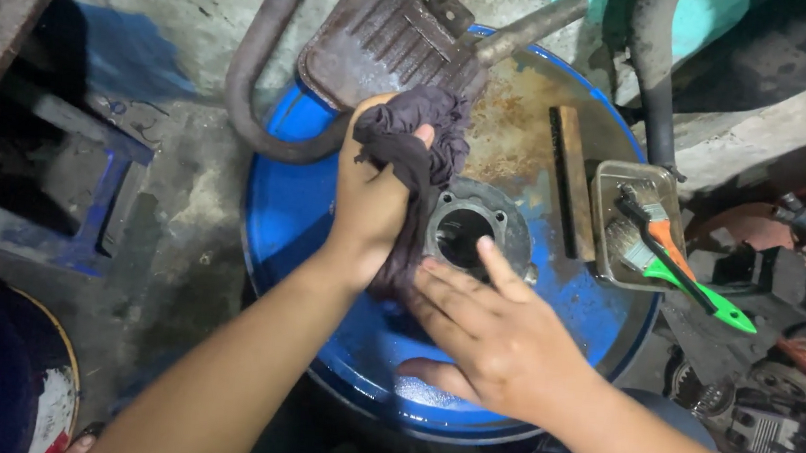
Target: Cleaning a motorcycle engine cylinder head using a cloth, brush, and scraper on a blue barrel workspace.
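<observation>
L hand (370, 194) bunches dark rag (419, 150) beside metal cylinder (468, 230) on blue drum top (297, 217); my R hand (495, 337) lies spread, steadying it. I'd press firm, wipe w/ short strokes.

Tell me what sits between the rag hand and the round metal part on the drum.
Nothing visible. The left hand grips the rag right beside the round metal part; the rag hangs against its left edge. The right hand rests on the part's near rim.
</observation>
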